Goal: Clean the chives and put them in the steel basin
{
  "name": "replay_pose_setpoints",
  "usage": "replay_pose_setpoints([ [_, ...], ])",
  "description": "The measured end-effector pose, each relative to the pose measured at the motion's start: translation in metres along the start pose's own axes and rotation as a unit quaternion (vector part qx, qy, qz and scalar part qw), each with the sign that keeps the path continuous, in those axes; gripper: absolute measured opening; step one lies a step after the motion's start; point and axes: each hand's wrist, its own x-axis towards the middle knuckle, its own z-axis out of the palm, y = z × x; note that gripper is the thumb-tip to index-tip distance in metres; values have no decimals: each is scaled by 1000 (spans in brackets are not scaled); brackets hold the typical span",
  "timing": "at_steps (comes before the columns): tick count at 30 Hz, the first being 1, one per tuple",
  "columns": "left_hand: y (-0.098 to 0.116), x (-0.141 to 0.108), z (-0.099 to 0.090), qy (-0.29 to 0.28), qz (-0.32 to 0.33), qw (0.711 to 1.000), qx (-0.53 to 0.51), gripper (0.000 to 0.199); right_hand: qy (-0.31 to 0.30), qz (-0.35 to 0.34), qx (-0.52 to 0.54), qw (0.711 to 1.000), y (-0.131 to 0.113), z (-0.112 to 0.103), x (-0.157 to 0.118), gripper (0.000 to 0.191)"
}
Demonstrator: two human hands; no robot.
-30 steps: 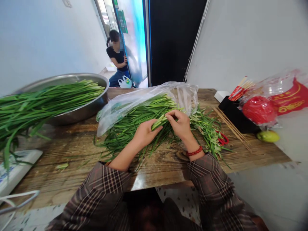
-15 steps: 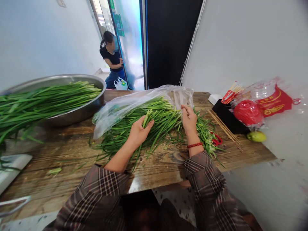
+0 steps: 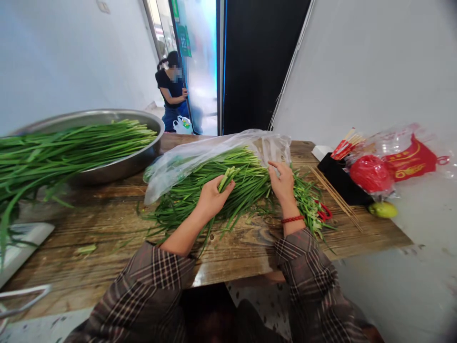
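Green chive bunch (image 3: 227,176) is held between thumb and fingers of the left hand (image 3: 213,197), above the middle of the brown wood-grain table (image 3: 123,219). Left: wide silver metal basin (image 3: 135,113) loaded with long green leaves (image 3: 71,147), some hanging past the rim. Far, left of centre: person in a black top (image 3: 170,90) beside a glass door (image 3: 203,62). Centre: loose green chive pile (image 3: 246,190), partly under a clear plastic bag (image 3: 189,155). Right hand (image 3: 283,183): fingers curled near the pile; whether it grips anything cannot be told. Right: thin wooden sticks (image 3: 335,197), black box (image 3: 342,183), yellow-green fruit (image 3: 383,209). Held stalks: slender, pale at their upper ends, darker leaves below.
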Motion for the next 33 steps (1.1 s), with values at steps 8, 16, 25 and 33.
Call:
replay_pose_setpoints([
  [8, 6, -2, -2, -4, -3, 1000, -1, 29, 75, 45, 5, 996, 5, -8, 4, 32],
  [16, 3, -1, 0, -10, -10, 1000, -6, 29, -54, 139, -119, 982, 2, -38, -5, 38],
  [25, 1, 0, 2, -15, -15, 1000, 1, 28, -52, 155, -1, 987, 4, -25, -7, 25],
  [33, 2, -1, 5, -9, -41, 994, -101, 26, -27, 224, 405, 886, -26, -31, -5, 24],
])
